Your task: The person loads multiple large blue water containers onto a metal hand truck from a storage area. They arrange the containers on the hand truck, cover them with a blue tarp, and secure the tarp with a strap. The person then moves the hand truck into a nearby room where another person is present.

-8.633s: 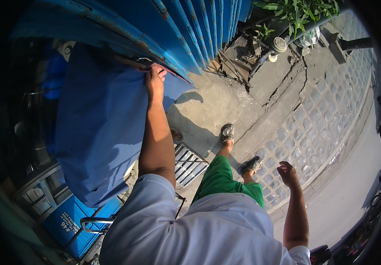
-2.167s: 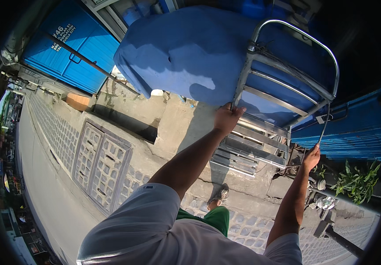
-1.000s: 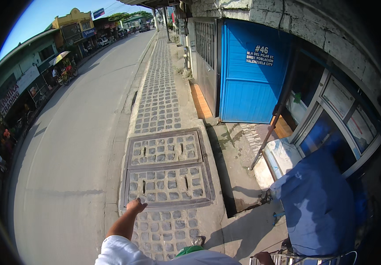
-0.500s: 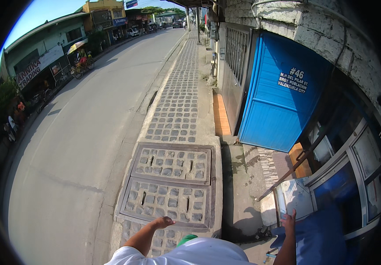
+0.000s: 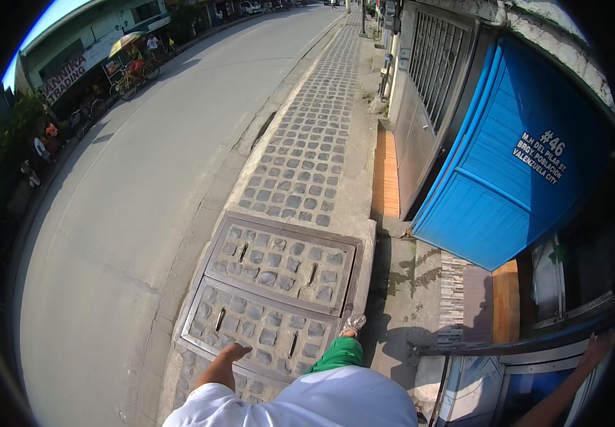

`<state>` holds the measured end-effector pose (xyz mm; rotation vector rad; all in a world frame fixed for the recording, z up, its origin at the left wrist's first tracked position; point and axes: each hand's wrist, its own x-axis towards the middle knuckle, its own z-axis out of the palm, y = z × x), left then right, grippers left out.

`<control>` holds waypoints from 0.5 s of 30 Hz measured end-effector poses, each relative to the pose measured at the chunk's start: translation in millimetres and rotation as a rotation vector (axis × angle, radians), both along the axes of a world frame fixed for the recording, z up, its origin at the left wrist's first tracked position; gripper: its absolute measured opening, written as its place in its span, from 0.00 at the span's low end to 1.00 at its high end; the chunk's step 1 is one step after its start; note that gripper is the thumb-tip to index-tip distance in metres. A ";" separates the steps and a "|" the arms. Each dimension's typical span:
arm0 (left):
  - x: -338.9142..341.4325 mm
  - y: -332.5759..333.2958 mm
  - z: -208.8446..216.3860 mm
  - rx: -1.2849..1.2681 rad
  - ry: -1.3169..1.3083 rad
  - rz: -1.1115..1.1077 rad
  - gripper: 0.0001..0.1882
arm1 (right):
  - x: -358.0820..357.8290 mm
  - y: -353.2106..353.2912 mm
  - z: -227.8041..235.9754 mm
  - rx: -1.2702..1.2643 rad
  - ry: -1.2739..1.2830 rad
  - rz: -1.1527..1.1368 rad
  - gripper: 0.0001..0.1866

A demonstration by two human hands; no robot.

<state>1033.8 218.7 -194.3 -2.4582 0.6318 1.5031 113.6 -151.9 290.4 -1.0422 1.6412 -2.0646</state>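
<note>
My left hand hangs low over the stone-studded drain cover, fingers stretched toward the right, holding nothing I can see. Far to the right, my right hand is raised beside a glass-fronted metal-framed stall, near its dark rail. Its fingers look apart and appear to hold nothing; shade and the picture's rim make contact hard to judge. Below me show a white shirt, green shorts and one patterned shoe at the cover's right edge.
A studded sidewalk runs ahead beside a grey road. On the right, a blue metal door stands next to a barred gate and an orange step. Across the road, a tricycle with an umbrella is parked.
My view has tilted down and moved closer to the blue door. My right hand has reached out farther right along the stall. A shoe and more of the green shorts now show.
</note>
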 end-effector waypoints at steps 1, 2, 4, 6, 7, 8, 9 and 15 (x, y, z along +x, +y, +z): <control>-2.5 -39.5 -1.8 -0.011 -0.017 -0.052 0.41 | -0.6 -3.7 3.0 -0.020 -0.128 -0.069 0.38; -1.3 -81.4 -0.9 -0.141 0.038 -0.140 0.39 | -3.0 0.4 10.5 0.057 -0.111 -0.109 0.39; 2.9 -167.6 3.9 -0.294 0.180 0.047 0.33 | -8.9 10.4 21.4 0.128 0.215 -0.246 0.39; 9.6 -259.8 14.8 -0.464 0.181 -0.082 0.30 | -8.2 18.6 26.2 0.131 0.356 -0.314 0.26; 11.7 -306.8 21.6 -0.458 0.211 -0.050 0.28 | -1.3 24.2 23.3 0.115 0.480 -0.385 0.21; 13.6 -351.0 30.4 -0.493 0.170 -0.158 0.28 | 8.0 23.3 22.9 0.104 0.447 -0.499 0.22; 15.2 -395.8 39.1 -0.491 0.152 -0.265 0.28 | 20.5 21.8 20.1 0.087 0.515 -0.496 0.23; -57.4 -626.9 82.5 -0.887 0.138 -0.646 0.29 | 69.9 2.1 12.1 -0.031 0.419 -0.858 0.19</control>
